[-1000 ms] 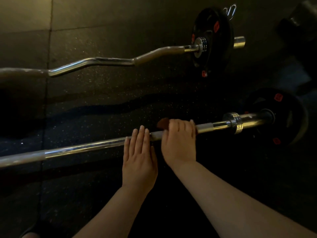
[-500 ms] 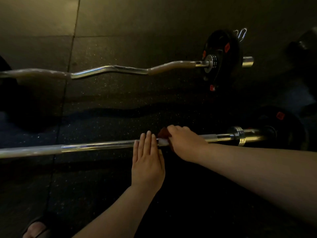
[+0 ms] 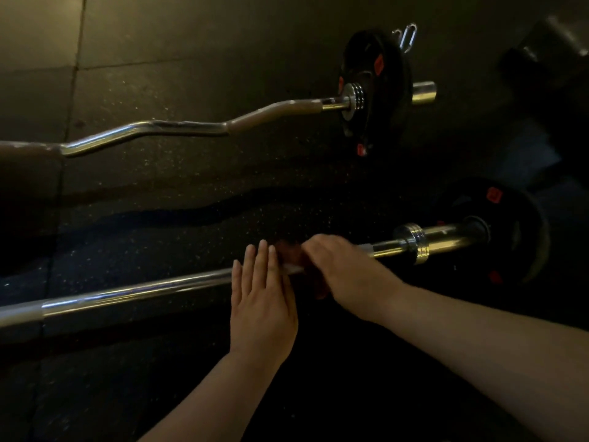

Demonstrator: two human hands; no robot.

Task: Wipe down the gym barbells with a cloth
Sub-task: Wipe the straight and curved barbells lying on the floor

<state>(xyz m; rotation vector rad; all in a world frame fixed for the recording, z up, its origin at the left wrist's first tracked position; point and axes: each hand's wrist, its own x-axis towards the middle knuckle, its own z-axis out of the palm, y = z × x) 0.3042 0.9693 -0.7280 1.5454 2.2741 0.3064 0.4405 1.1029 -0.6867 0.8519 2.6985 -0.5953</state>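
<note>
1. Dark rubber floor [image 3: 191, 202], flecked with pale specks and crossed by tile seams, fills the dim view beneath both hands.
2. Under both hands lies the straight barbell [image 3: 143, 290]. Its chrome shaft runs from far out on the left hand's side, up and across, to well past the right hand.
3. The left hand [image 3: 263, 301] lies flat across the shaft. Its fingers are straight and close together, with the fingertips reaching just beyond the bar's far side. It grips nothing.
4. The right hand [image 3: 347, 272] sits just beside the left hand, on its right. Its fingers are curled over the bar and round the cloth.
5. The cloth [image 3: 291, 253] is reddish-brown and bunched on the shaft between the two hands and under the right palm. A fold hangs below the bar on the near side, and the left forefinger lies right against the cloth.
6. Further along the bar, past the right hand, a chrome collar [image 3: 414, 242] rings the shaft. Beyond it a black plate [image 3: 522, 224] with red marks sits on the sleeve.
7. Well ahead of both hands, the curl bar [image 3: 178, 127] lies on the floor, its wavy shaft roughly parallel to the nearer bar.
8. Ahead of the right hand, the curl bar's end carries a second plate [image 3: 385, 87], also black with red marks, and a short chrome stub sticks out past it.
9. A wire spring clip [image 3: 408, 36] shows at that plate's far edge, farther from the hands than anything else named here.
10. Bulky dark shapes ahead and to the right of the right hand are too dim to identify.
</note>
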